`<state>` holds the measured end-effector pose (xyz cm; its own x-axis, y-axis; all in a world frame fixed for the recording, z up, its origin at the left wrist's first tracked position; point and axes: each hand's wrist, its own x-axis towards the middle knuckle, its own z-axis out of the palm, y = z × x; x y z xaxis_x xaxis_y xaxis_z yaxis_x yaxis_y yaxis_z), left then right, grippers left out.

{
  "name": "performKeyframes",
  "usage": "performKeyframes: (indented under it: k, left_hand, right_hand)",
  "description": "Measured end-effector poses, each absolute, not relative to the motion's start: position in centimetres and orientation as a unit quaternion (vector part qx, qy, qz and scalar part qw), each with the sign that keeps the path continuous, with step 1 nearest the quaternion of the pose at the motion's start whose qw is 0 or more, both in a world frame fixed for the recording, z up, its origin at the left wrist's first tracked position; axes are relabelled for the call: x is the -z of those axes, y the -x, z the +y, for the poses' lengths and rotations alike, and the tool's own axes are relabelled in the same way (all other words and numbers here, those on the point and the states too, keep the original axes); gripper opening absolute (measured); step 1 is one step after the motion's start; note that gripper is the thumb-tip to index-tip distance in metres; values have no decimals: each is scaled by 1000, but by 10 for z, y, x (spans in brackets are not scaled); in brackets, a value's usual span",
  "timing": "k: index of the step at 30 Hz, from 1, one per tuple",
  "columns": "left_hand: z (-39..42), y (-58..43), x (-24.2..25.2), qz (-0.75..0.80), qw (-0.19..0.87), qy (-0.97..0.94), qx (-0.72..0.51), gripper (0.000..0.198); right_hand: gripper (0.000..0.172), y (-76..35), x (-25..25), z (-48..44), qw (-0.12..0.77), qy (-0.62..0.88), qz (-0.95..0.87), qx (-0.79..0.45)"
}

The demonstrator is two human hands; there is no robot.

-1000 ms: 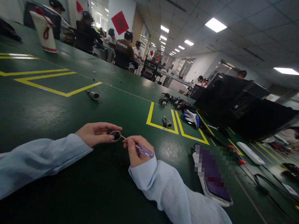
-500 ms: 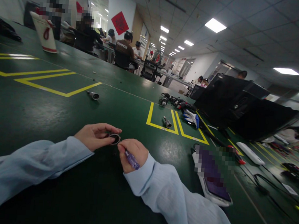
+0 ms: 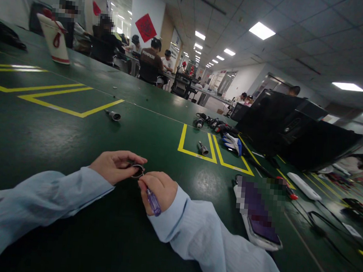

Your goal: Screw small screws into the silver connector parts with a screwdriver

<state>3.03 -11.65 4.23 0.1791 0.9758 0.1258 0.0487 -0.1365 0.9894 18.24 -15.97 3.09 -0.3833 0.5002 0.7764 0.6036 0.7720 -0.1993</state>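
My left hand (image 3: 116, 165) pinches a small dark metal ring, which looks like a hose clamp (image 3: 139, 172), between thumb and fingers. In my right hand (image 3: 161, 187) is a screwdriver with a clear purple handle (image 3: 153, 201); its shaft points up toward the ring's near right side. Whether the tip touches the ring is too small to tell. Beyond my hands, a metal socket bit (image 3: 203, 149) lies inside a yellow taped box, and another socket bit (image 3: 113, 115) lies farther left on the green tabletop (image 3: 156, 134).
A phone (image 3: 260, 213) lies right of my right arm, near cables and a white bar-shaped device (image 3: 303, 186). A blue-and-white glove (image 3: 232, 144) and black tools (image 3: 212, 122) sit farther back. A black case (image 3: 295, 128) stands at right, a cup (image 3: 54, 40) at far left. People sit beyond.
My right hand has shifted slightly left, and the screwdriver handle has swung left and down, so its shaft is nearer the ring's opening. My left hand stays nearly still, holding the clamp.
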Motion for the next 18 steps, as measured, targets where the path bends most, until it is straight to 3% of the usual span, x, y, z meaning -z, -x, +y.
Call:
performKeyframes:
  k: [9, 14, 18]
  left_hand:
    - [-115, -29, -43, 446, 509, -575, -459, 16]
    - [-111, -26, -44, 457, 501, -569, -465, 26]
    - [-110, -25, -44, 464, 522, -542, -467, 25]
  right_hand:
    - [22, -190, -31, -164, 490, 379, -784, -52]
    - [26, -187, -22, -155, 443, 520, -682, -260]
    - [25, -184, -12, -144, 443, 552, -600, -373]
